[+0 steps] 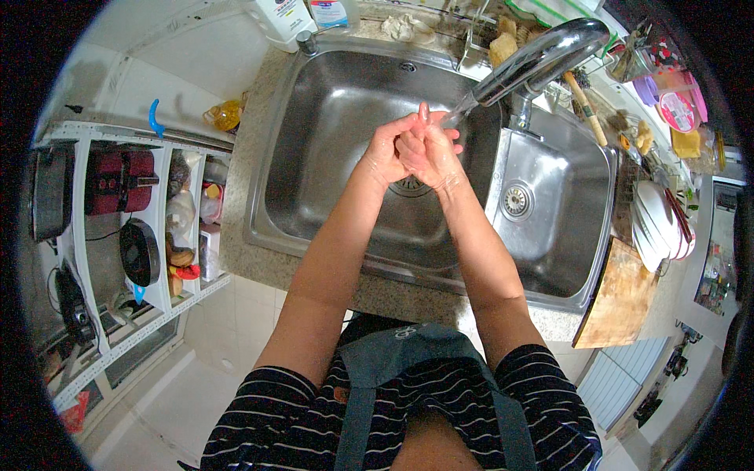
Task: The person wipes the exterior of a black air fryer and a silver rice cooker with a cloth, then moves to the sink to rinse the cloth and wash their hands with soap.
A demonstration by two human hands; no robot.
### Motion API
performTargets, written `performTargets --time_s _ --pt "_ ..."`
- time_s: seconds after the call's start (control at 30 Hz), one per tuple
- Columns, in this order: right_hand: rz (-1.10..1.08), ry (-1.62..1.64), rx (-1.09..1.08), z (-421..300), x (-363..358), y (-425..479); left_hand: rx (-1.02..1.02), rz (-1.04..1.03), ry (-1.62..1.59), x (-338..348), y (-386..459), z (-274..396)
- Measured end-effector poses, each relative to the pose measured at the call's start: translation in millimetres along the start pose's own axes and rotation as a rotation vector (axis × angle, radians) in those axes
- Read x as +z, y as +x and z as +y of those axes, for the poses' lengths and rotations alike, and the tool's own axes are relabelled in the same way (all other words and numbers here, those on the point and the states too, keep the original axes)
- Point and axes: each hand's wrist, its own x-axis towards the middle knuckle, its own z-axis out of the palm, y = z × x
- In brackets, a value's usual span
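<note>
Both wet hands are together over the large left basin of a stainless steel double sink (330,200). My left hand (386,150) touches my right hand (435,147), their fingers partly overlapping; no object shows in either. Water runs from the spout of a chrome faucet (530,59) beside the fingers of my right hand. Below the hands, the drain strainer (411,187) of the large basin is partly hidden. The smaller right basin has its own drain strainer (518,201).
A wooden cutting board (618,300) and stacked white plates (654,224) stand right of the sink. Bottles (283,20) are at the back left. A white shelf unit (165,235) with pans stands at the left. A wooden-handled brush (586,109) lies behind the small basin.
</note>
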Motion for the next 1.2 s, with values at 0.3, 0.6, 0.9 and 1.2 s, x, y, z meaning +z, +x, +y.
performTargets --time_s 0.3,0.6,0.9,1.2 --pt "-0.116 0.242 0.089 -15 4 -3 0.415 0.182 0.536 12 7 -6" --pt "0.536 -0.128 -0.094 -14 11 12 0.304 0.182 0.094 17 12 -8" --pt "0.51 -1.602 -0.744 -33 8 66 0.221 0.47 -0.263 35 25 -71" --pt "0.22 -2.521 0.235 -37 -21 73 0.366 0.629 -0.065 28 39 -59"
